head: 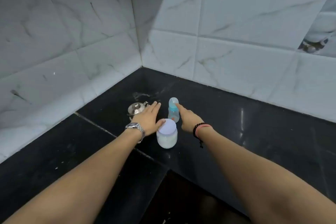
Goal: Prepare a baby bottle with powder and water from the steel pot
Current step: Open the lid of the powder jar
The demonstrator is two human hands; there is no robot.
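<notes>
— Hands first! Our left hand (148,117) is stretched out flat, with the fingers straight, and it holds nothing. It hangs over the steel pot (136,109), so part of the pot is hidden under it.

— And our right hand (189,117)?

— Its grip is wide too, with straight fingers that hold nothing. One fingertip (176,104) reaches right up by the baby bottle (173,110). We cannot tell if it touches.

— Why are our things so close together?

— We think it is so we can reach all three without moving. The bottle stands up on the black desk (254,123), between our two hands. The powder jar (167,136) stands just in front of it, nearer to us, with its lid shut.

— How does the bottle look?

— It is see-through and a bit blue, with a blue ring and a clear cap on top. It looks empty to us, so nothing has gone in yet.

— And the pot?

— Small and shiny, with a lid and a little spout.
</notes>
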